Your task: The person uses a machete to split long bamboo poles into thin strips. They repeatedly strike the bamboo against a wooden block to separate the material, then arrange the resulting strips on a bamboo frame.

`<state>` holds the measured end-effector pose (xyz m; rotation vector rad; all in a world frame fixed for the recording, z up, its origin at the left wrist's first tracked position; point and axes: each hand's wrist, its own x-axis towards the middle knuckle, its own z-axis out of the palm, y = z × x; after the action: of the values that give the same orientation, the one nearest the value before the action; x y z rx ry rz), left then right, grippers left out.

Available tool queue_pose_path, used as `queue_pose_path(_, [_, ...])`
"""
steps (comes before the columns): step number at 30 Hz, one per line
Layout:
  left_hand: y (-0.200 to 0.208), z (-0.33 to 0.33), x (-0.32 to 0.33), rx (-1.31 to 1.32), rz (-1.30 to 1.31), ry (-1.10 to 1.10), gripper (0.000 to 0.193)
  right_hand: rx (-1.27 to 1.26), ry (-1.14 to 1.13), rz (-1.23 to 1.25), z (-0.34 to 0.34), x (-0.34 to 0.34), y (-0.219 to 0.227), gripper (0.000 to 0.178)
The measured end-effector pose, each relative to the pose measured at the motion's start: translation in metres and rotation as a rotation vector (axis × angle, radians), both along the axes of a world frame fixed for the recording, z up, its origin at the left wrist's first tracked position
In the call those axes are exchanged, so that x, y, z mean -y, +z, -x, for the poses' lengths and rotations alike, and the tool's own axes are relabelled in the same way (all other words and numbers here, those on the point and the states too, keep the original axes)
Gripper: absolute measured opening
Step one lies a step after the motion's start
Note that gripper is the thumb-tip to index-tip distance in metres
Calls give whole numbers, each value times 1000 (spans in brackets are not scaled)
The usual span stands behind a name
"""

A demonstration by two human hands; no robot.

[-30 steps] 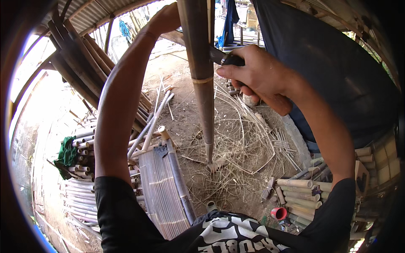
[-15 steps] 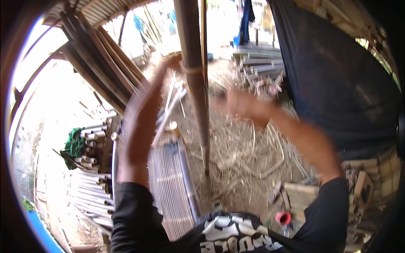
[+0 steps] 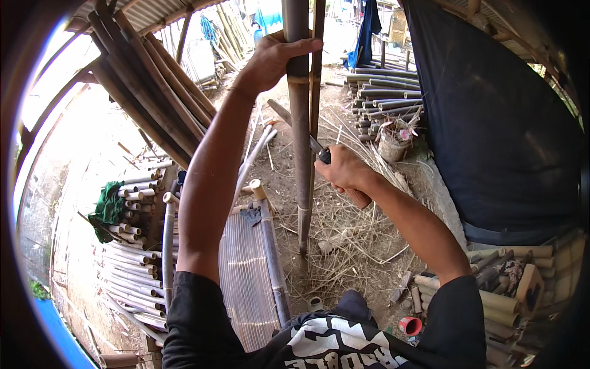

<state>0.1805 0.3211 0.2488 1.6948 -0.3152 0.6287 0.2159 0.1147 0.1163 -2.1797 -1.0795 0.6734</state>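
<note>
A long, dark bamboo pole (image 3: 299,117) stands upright in front of me, with a thinner bamboo strip (image 3: 316,67) along its right side. My left hand (image 3: 270,61) is wrapped round the pole high up, its thumb across the front reaching the strip and its fingers hidden behind. My right hand (image 3: 345,169) is closed round the brown wooden handle of a machete (image 3: 315,145). Its blade passes behind the pole and shows again on the left side. Whether the edge touches the bamboo I cannot tell.
A slatted bamboo bench (image 3: 246,277) stands close on my left, near stacked bamboo poles (image 3: 132,270). Long bamboo lengths (image 3: 147,80) lean at the far left. Shavings (image 3: 344,246) litter the ground. A dark cloth (image 3: 491,135) hangs right; a red cup (image 3: 410,326) lies near me.
My left hand has moved up and right onto the pole and now grips it. The machete, blurred before, now shows clearly behind the pole, with my right hand slightly lower.
</note>
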Motion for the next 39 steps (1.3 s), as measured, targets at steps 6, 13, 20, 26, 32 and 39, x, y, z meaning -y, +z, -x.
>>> queue_pose_path(6, [-1, -56, 20, 16, -168, -72, 31, 573, 73, 118, -58, 16, -10, 33])
queue_pose_path(13, [12, -63, 35, -86, 19, 128, 30, -57, 22, -83, -75, 7, 5, 34])
queue_pose_path(20, [15, -68, 40, -98, -2, 206, 42, -104, 58, 51, -84, -32, -262, 31])
queue_pose_path(26, [-67, -43, -7, -180, -266, 348, 80, -38, 133, 126, -95, -38, -240, 35])
queue_pose_path(32, [-144, -24, 21, -160, 25, 347, 36, -116, 138, 286, -72, -6, -170, 34])
queue_pose_path(39, [-202, -11, 43, -152, 135, 743, 24, -258, -414, 3, 5, -13, -255, 34])
